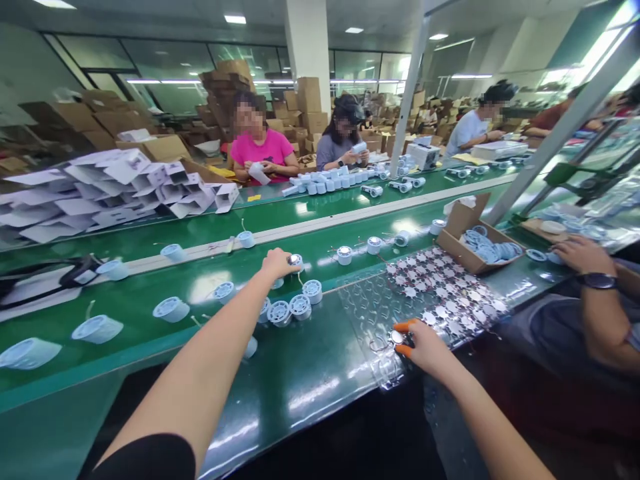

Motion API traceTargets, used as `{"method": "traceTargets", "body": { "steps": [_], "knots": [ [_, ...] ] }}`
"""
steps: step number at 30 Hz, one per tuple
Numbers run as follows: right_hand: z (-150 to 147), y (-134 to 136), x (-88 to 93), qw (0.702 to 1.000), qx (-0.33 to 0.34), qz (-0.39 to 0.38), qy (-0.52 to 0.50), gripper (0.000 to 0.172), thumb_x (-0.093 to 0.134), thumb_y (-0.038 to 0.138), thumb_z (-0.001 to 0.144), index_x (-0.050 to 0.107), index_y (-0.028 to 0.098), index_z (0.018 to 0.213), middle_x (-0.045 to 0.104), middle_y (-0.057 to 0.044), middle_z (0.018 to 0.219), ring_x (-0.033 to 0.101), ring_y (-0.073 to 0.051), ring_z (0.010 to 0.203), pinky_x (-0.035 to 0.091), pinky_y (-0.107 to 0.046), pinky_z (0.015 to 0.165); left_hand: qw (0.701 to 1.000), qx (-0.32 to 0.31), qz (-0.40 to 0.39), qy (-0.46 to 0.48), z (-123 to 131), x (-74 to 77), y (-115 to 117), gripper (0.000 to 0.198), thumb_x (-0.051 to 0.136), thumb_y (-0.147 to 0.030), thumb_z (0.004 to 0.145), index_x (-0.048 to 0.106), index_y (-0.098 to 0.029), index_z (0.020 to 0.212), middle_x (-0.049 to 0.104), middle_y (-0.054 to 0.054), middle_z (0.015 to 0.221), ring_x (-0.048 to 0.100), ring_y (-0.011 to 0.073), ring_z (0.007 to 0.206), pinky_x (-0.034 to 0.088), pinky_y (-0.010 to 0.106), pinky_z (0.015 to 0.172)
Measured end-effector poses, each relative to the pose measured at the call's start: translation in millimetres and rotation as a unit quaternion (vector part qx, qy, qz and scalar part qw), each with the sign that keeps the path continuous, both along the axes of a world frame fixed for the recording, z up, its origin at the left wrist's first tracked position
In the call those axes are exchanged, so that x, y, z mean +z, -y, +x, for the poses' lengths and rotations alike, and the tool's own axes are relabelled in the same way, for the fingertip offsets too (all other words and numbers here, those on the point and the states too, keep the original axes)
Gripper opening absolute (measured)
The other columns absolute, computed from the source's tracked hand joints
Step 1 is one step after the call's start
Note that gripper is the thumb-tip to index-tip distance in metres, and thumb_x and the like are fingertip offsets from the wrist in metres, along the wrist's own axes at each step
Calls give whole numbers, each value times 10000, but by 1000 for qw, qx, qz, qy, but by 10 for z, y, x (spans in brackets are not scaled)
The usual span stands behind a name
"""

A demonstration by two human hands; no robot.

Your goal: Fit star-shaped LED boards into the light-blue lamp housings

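My left hand (277,265) stretches over the green belt, its fingers closed on a light-blue round plastic housing (295,261) with a silver disc in its top. Several more blue housings (279,313) with spoked tops stand just below that hand. On the right, my right hand (423,343) wears orange finger cots on thumb and forefinger. Between those two fingertips it pinches a small silver disc part (397,339) at the edge of a clear plastic tray (363,310). Rows of similar silver parts (445,293) with thin wires fill the tray's far side.
A cardboard box (467,237) of blue rings stands behind the tray. A co-worker's hand (583,253) with a watch is close on the right. Housings stand along the green belt (200,280). White cartons (115,190) pile up at far left; people sit opposite.
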State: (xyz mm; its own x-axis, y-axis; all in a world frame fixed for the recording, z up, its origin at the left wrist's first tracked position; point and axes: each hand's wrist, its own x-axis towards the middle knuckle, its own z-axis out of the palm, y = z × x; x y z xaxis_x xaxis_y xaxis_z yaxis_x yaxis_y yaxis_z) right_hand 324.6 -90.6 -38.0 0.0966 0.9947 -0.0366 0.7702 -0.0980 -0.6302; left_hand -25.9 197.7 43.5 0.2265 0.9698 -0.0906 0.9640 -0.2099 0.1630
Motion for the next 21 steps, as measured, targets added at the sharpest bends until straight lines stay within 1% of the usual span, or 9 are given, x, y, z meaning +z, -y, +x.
{"method": "traceTargets", "body": {
  "steps": [2, 4, 8, 10, 13, 15, 17, 19, 21],
  "knots": [
    [-26, 5, 21, 1000, 2, -16, -1, 425, 726, 190, 711, 712, 178, 1136, 676, -86, 1005, 679, -244, 943, 516, -365, 864, 1000, -2, -13, -20, -102, -11, 23, 634, 759, -531, 669, 673, -214, 1211, 604, 171, 1330, 549, 403, 1231, 471, 435, 967],
    [-53, 27, 37, 1000, -2, -7, 1, 430, 716, 177, 709, 711, 193, 1139, 662, -77, 1011, 672, -231, 914, 513, -353, 831, 999, 6, -24, -38, -205, 45, 59, 648, 715, -545, 711, 645, -174, 1237, 654, 207, 1245, 625, 398, 1109, 501, 436, 895],
    [-115, 114, 56, 998, -33, 31, -36, 272, 698, 233, 738, 720, 204, 1008, 653, -57, 960, 601, -171, 687, 493, -322, 667, 998, 28, 16, -47, -358, 301, 311, 627, 430, -551, 928, 496, -88, 1347, 688, 239, 1091, 667, 372, 956, 508, 417, 779],
    [-165, 168, 50, 992, -57, 38, -107, 223, 714, 311, 761, 720, 201, 955, 654, -42, 871, 527, -142, 583, 460, -306, 581, 998, 13, 62, -24, -360, 430, 620, 616, 399, -560, 953, 440, -100, 1359, 679, 212, 1079, 666, 342, 931, 503, 387, 749],
    [-303, 252, 16, 955, -87, 43, -281, 376, 720, 433, 806, 713, 208, 1107, 688, -43, 847, 557, -149, 613, 471, -300, 596, 990, -74, 107, 48, -236, 465, 1318, 529, 598, -591, 860, 524, -160, 1157, 676, 126, 982, 659, 288, 855, 509, 351, 713],
    [-453, 301, -15, 913, -114, 56, -387, 471, 754, 489, 788, 700, 216, 1169, 723, -64, 941, 614, -161, 695, 500, -307, 661, 980, -155, 89, 84, -113, 323, 1822, 390, 662, -545, 842, 556, -193, 971, 669, 77, 899, 653, 254, 800, 519, 340, 694],
    [-644, 339, -45, 875, -145, 74, -455, 499, 787, 523, 754, 714, 217, 1142, 730, -77, 1008, 641, -170, 754, 512, -307, 694, 964, -230, 76, 106, -18, 66, 2226, 331, 711, -499, 828, 560, -205, 850, 668, 59, 849, 654, 241, 762, 539, 345, 675],
    [-863, 361, -73, 847, -169, 80, -498, 493, 766, 555, 769, 718, 221, 1128, 731, -69, 969, 646, -173, 754, 510, -295, 660, 947, -279, 89, 134, 23, -229, 2466, 330, 764, -479, 795, 572, -210, 811, 692, 71, 859, 687, 261, 788, 577, 366, 680],
    [-1091, 363, -98, 822, -177, 97, -532, 499, 736, 564, 793, 694, 234, 1163, 722, -55, 925, 654, -177, 755, 511, -292, 643, 926, -311, 122, 175, 22, -479, 2556, 316, 788, -469, 780, 595, -224, 831, 723, 113, 1026, 717, 309, 926, 616, 419, 756]
  ]
}}
